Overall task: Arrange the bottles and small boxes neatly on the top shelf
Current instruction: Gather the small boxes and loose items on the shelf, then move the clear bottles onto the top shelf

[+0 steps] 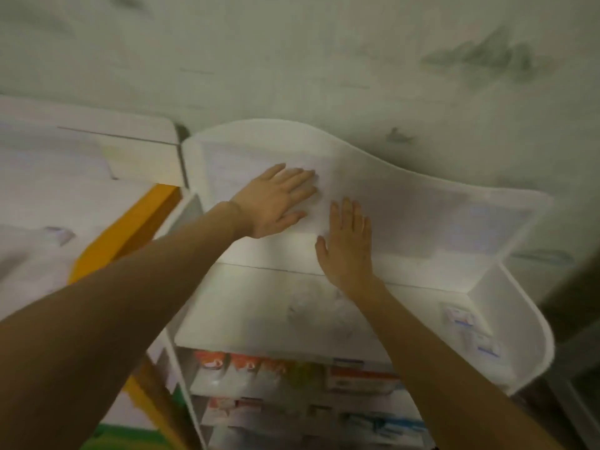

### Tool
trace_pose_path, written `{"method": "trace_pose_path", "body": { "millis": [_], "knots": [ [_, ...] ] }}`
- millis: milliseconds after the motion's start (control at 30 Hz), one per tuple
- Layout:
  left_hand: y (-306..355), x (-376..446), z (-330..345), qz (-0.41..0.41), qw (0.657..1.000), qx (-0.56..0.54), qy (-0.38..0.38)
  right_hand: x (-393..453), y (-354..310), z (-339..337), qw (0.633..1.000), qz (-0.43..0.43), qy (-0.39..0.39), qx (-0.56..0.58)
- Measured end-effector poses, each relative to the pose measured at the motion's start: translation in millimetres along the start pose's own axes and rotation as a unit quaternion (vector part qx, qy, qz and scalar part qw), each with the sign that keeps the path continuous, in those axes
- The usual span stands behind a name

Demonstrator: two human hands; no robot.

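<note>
Reaching over the top shelf (292,306), you have both hands flat against its back panel (406,209) — left hand (276,199) and right hand (347,241) with fingers straight and close together, pinching nothing. Two small boxes (470,332) lie along the shelf's right edge, against the side wall; no bottles are discernible up here. Bring a hand down to those boxes and square them to the back right corner.

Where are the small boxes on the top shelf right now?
In the head view, the small boxes lie at the top shelf's right end against its side wall, right of the right hand.
</note>
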State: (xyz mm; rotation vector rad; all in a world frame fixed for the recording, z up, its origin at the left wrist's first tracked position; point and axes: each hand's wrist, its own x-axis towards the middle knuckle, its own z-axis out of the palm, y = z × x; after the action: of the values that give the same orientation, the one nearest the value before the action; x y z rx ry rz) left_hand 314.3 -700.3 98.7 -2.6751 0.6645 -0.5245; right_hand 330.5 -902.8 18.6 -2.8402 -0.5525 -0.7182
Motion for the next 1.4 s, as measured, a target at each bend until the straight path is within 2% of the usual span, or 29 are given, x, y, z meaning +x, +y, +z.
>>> {"method": "trace_pose_path", "body": {
  "millis": [300, 467, 600, 867, 1100, 1300, 1400],
  "knots": [
    [-161, -251, -48, -0.212, 0.976, 0.04, -0.04, 14, -238, -33, 0.996, -0.04, -0.02, 0.074],
    [-211, -383, -43, -0.297, 0.949, 0.038, -0.096, 7, -356, -43, 0.989, -0.07, 0.005, 0.128],
    [-240, -464, -42, -0.351, 0.926, 0.037, -0.137, 0, -434, -39, 0.984, -0.118, -0.017, 0.129],
    [-283, -561, -25, -0.421, 0.888, 0.029, -0.18, -11, -544, 1, 0.959, -0.217, -0.116, 0.14],
    [-324, -624, 6, -0.465, 0.845, 0.015, -0.262, -7, -632, 59, 0.933, -0.248, -0.198, 0.169],
    [-380, -664, 58, -0.51, 0.797, -0.054, -0.32, 12, -708, 123, 0.907, -0.281, -0.255, 0.181],
    [-412, -667, 82, -0.501, 0.78, -0.109, -0.358, 34, -749, 151, 0.893, -0.314, -0.273, 0.172]
  ]
}}
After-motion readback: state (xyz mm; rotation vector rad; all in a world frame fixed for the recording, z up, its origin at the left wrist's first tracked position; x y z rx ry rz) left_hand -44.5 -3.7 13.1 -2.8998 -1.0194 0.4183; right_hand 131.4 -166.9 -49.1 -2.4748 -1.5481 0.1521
